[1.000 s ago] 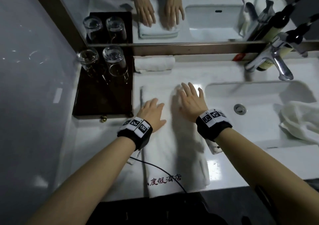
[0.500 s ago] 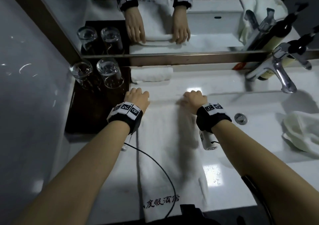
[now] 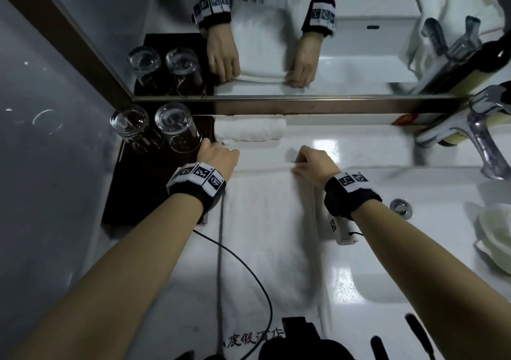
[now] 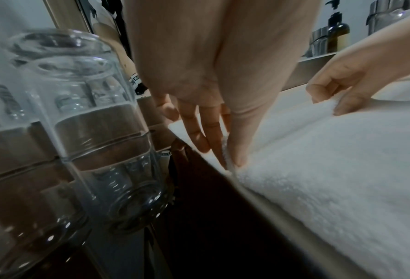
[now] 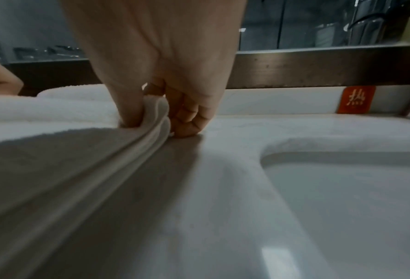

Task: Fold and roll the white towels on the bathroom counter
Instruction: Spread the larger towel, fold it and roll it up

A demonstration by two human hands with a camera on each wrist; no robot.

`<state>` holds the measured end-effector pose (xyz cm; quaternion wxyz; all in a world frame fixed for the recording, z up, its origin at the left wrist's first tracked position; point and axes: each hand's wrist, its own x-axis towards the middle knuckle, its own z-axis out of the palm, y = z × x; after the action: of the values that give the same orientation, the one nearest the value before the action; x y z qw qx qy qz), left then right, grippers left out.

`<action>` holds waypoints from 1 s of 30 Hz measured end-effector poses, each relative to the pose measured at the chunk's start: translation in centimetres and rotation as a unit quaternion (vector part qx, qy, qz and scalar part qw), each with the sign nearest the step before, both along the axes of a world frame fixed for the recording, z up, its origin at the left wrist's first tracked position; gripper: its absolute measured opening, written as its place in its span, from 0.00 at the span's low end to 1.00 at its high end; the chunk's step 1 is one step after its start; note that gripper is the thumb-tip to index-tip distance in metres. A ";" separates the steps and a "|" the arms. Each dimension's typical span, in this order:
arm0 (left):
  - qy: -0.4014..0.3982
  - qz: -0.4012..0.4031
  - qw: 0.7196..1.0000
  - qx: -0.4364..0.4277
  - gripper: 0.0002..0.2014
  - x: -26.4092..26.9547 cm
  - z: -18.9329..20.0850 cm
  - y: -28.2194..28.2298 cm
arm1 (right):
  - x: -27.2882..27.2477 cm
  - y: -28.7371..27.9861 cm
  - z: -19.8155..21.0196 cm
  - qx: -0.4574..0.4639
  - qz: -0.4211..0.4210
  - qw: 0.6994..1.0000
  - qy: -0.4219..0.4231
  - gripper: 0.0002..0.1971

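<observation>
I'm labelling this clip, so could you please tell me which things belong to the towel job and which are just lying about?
Job: flat towel, left hand, right hand, rolled towel, crumpled towel.

Lying about: glasses, tray, tap, bottle.

A long white towel, folded into a narrow strip, lies flat on the counter, running from the front edge toward the back; printed characters mark its front end. A rolled white towel lies crosswise against the back edge. A crumpled white towel sits at the right.
</observation>
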<state>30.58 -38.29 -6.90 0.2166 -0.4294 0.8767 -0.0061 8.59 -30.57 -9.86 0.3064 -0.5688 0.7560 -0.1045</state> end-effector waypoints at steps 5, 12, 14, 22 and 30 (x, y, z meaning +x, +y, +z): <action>0.039 0.043 0.998 0.031 0.14 -0.4 0.3 -0.2 | 0.0 -0.6 0.1 0.006 0.028 1.000 0.010 0.17; 0.125 0.047 0.991 0.022 0.29 -0.5 0.9 2.8 | 2.9 2.7 2.2 -0.076 0.169 0.972 0.146 0.28; 0.142 0.033 0.988 0.041 0.29 -1.6 0.5 5.3 | 5.6 4.6 1.9 -0.034 0.202 0.965 0.161 0.31; 0.075 0.000 0.987 0.140 0.50 1.4 -3.3 13.7 | 5.7 8.1 -0.7 0.107 0.163 0.947 0.254 0.39; 0.096 0.028 0.991 0.091 0.40 4.5 -3.0 16.9 | 8.0 12.4 0.1 0.045 0.139 0.957 0.251 0.41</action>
<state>35.12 -21.39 -9.94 0.1695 -0.4309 0.8780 0.1215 16.59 -18.15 -9.77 0.1434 -0.6621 0.7258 0.1192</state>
